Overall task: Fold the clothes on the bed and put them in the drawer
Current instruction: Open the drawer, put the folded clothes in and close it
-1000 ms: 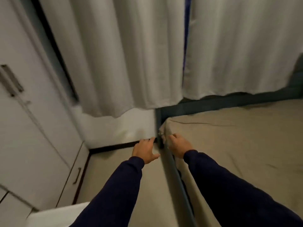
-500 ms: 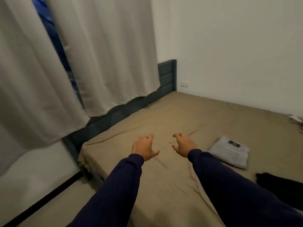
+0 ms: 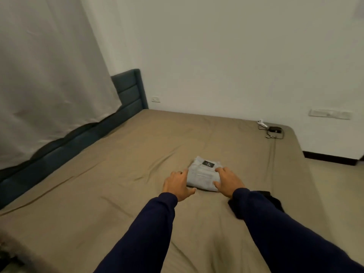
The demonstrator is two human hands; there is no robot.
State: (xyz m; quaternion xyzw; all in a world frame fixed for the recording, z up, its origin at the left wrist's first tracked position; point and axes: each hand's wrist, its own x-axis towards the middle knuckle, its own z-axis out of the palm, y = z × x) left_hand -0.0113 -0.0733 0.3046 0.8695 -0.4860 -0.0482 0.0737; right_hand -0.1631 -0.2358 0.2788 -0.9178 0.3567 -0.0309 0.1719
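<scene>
Bedding in tan covers the bed (image 3: 122,174), the largest item in view and the landmark for all positions given below. Behind the bed, on the head side, a dark blue headboard (image 3: 130,91) stands partly covered by a white curtain (image 3: 49,75). Near the middle of the bed lies the folded grey garment (image 3: 202,174), a compact rectangle with a dark label on its far end. Toward the near right of the bed, beside the grey garment and partly hidden by the right sleeve, lies a black garment (image 3: 275,201); its fold state cannot be determined. At the far right corner of the bed sits a small black adapter with cable (image 3: 274,131). The left hand (image 3: 178,185) rests at the left edge of the grey garment, fingers spread and relaxed, gripping nothing. The right hand (image 3: 229,181) lies on the right edge, fingers extended over the fabric, not curled around it. Judged step: pickup of the folded grey garment for transfer to the drawer, which is not in view. The next move calls for both hands to slide under the stack and lift it level so the folds hold.
</scene>
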